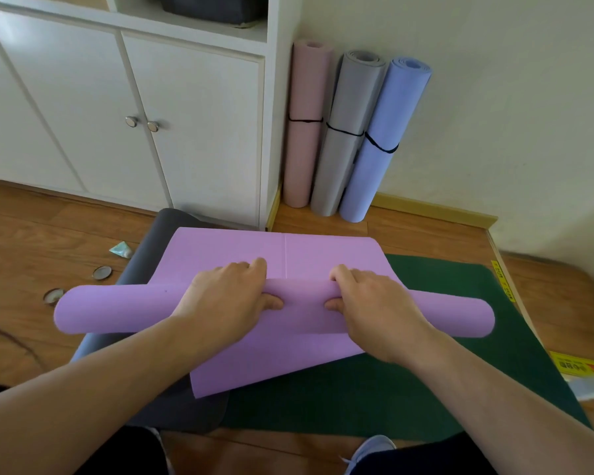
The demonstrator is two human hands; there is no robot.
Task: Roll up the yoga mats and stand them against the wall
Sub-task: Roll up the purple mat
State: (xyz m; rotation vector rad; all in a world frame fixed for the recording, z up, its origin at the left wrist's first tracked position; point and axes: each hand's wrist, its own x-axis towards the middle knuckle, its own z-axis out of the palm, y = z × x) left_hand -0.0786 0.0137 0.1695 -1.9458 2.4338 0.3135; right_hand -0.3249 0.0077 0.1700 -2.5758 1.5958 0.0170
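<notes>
A purple yoga mat lies on the floor, partly rolled into a thick tube across the middle of the view. My left hand and my right hand both grip the roll near its centre, fingers curled over the far side and thumbs on the near side. A loose flap of the purple mat sticks out below the roll. Under it lie a dark grey mat and a green mat. Three rolled mats, pink, grey and blue, stand against the wall, each bound with a black band.
A white cabinet with two knobbed doors stands at the left. Small round lids and a crumpled wrapper lie on the wooden floor at the left. A yellow-labelled board runs along the right. My shoe shows at the bottom.
</notes>
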